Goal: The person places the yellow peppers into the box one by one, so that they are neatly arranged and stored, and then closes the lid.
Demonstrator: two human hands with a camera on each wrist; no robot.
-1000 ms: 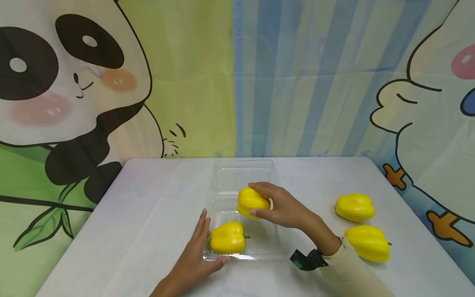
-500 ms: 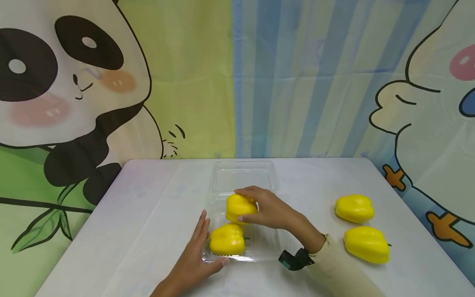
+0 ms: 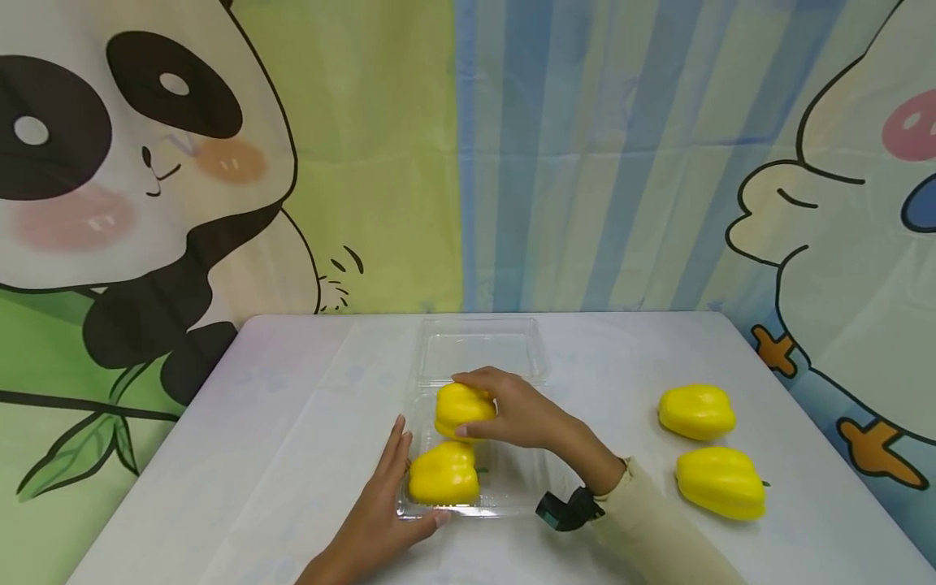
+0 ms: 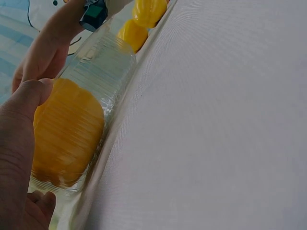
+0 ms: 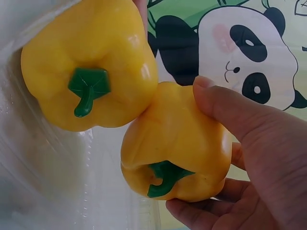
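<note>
My right hand (image 3: 522,410) grips a yellow bell pepper (image 3: 461,410) over the back left of a clear plastic clamshell box (image 3: 512,487). In the right wrist view the held pepper (image 5: 177,139), with its green stem, lies against a second bell pepper (image 5: 91,52). That second pepper (image 3: 444,475) sits in the box's front left corner. My left hand (image 3: 376,504) rests against this same corner, fingers straight along the left side and thumb at the front edge. Through the box wall the front pepper (image 4: 69,134) shows in the left wrist view.
Two more yellow bell peppers, a farther one (image 3: 697,412) and a nearer one (image 3: 721,483), lie on the white table (image 3: 621,349) at the right. The box's lid (image 3: 478,349) is folded back behind it. A printed curtain (image 3: 570,162) hangs behind the table.
My right hand has carried its pepper leftward and slightly down, from over the box's middle to just behind the front pepper. The left hand stays at the corner.
</note>
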